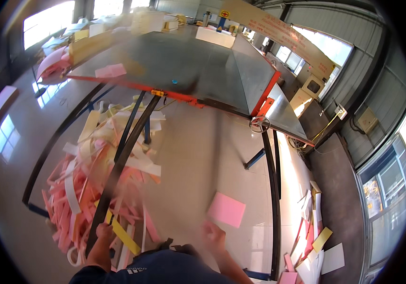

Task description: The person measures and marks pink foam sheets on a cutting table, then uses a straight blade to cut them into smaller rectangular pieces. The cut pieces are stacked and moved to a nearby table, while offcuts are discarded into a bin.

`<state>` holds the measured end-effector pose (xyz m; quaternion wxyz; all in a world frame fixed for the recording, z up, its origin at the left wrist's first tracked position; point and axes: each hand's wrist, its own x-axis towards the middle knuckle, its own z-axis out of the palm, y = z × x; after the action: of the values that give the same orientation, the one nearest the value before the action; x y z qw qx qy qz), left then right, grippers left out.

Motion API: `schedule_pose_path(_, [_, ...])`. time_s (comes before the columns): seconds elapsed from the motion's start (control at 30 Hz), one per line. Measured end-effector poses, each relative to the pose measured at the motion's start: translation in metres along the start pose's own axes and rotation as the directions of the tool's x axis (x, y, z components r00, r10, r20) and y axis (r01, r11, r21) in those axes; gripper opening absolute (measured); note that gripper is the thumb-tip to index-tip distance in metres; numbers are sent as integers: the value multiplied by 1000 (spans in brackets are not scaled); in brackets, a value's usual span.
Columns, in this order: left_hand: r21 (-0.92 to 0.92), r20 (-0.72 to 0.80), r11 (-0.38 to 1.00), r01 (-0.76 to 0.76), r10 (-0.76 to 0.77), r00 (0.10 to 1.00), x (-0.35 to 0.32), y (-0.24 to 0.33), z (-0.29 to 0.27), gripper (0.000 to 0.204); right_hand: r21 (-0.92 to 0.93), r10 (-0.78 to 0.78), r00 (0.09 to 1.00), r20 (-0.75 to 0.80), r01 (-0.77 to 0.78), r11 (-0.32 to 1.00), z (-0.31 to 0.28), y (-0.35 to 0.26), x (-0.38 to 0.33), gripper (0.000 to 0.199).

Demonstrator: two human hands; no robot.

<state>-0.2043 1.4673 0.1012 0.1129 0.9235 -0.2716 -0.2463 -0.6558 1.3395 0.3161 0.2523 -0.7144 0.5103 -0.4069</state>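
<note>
The floor (pixel 198 156), pale and glossy, filled most of the view. The grey metal worktop (pixel 184 61) on its orange frame stood at 12 o'clock, a pink piece (pixel 110 70) lying at its 9 o'clock edge. A scrap heap (pixel 94 184) of pink, white and yellow strips lay on the floor at 8 o'clock, crossed by a black bar (pixel 122 161). The pink sheet (pixel 226 209) showed at 5 o'clock, just above the right hand (pixel 214 235); blur hid whether they touched or how the fingers stood. The left hand (pixel 104 232), at 7 o'clock, was curled around the bar's lower end, beside a yellow strip (pixel 124 236).
</note>
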Motion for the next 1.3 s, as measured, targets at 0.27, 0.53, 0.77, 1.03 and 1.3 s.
schedule_pose_path(0.27, [38, -374, 996, -77, 85, 924, 236, 216, -28, 34, 97, -36, 989, 140, 23, 995, 65, 120, 256, 22])
schedule_pose_path(0.53, [-229, -320, 943, 239, -305, 897, 303, 335, -39, 24, 257, 30, 940, 341, -123, 959, 122, 159, 497, 23])
schedule_pose_path(0.77, [-113, -363, 941, 320, -339, 868, 427, 341, -27, 16, 226, -66, 887, 457, -44, 973, 221, 161, 669, 21])
schedule_pose_path(1.03, [40, -210, 922, 384, -368, 906, 559, 327, 37, 27, -70, -7, 604, 797, 103, 992, 333, 125, 770, 20])
schedule_pose_path(1.3, [-84, -61, 804, 589, -594, 802, 580, 372, -7, 23, -57, -86, 570, 817, 227, 972, 470, 116, 919, 20])
